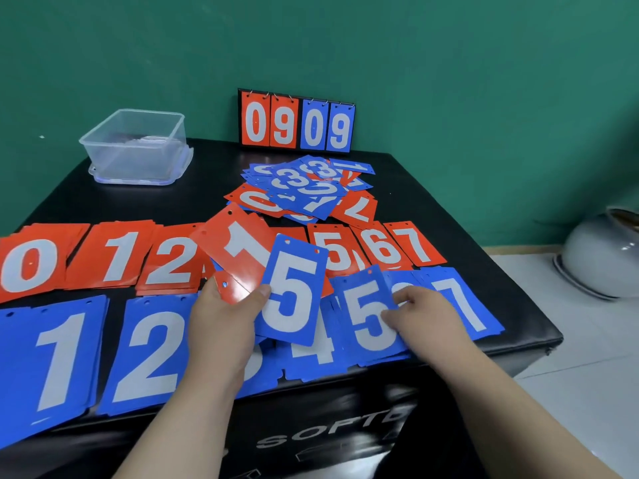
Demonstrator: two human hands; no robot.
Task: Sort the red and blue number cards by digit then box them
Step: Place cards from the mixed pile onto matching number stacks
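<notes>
Head camera looks down at a black padded block with pale "SOFT" lettering on its front face [328, 433], which serves as the table.

Nearest on its top lies a row of blue stacks: a blue stack showing 1 [52, 357], a blue stack showing 2 [148, 354], a blue stack showing 4 [318, 350], a blue stack showing 5 [370, 316] and a blue stack showing 7 [460, 305].

The left hand [224, 316] is raised over the gap between the 2 and 4 stacks. Its thumb and fingers grasp two fanned cards: a red plastic card with a white 1 [238, 247] and, overlapping it, a blue plastic card with a white 5 [294, 292].

The right hand [425, 323] is not clenched. Its fingers lie loosely on the right edge of the blue 5 stack, covering most of the stack between 5 and 7.

Behind runs a red row: a red stack showing 0 [27, 264], a red stack showing 1 [117, 257], a red stack showing 2 [169, 261], then, past the held cards, a red stack showing 5 [335, 250], a red stack showing 6 [380, 250] and a red stack showing 7 [415, 243].

Farther back sits a loose heap of mixed red and blue cards [307, 191].

At the far left corner a clear plastic box [135, 146] stands open. At the far edge a black flip scoreboard reading 0909 [297, 122] stands against the green wall [449, 63].

On the floor at right is a grey rounded pot [601, 257].
</notes>
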